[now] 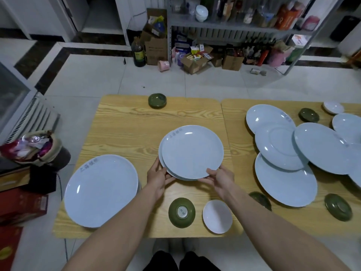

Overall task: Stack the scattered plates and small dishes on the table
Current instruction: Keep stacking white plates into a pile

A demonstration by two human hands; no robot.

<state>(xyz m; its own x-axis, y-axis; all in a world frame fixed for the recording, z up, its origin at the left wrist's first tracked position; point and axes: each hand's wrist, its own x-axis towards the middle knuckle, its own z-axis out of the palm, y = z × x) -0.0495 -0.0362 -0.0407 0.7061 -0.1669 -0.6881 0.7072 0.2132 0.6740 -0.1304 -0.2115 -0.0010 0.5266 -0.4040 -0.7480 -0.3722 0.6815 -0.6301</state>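
A pale blue plate lies slightly offset on a second one at the middle of the left wooden table. My left hand grips the pair's near-left rim; my right hand grips the top plate's near-right rim. A large pale blue plate tops a stack at the front left. Near the front edge lie an upturned green dish and a white small dish. Green dishes stand stacked at the far edge. Several pale blue plates overlap on the right table.
More green dishes and a white dish are scattered on the right table. A bag of wrapped items sits on a dark stool to the left. Boxes, a bottle and shelving stand on the floor beyond the tables.
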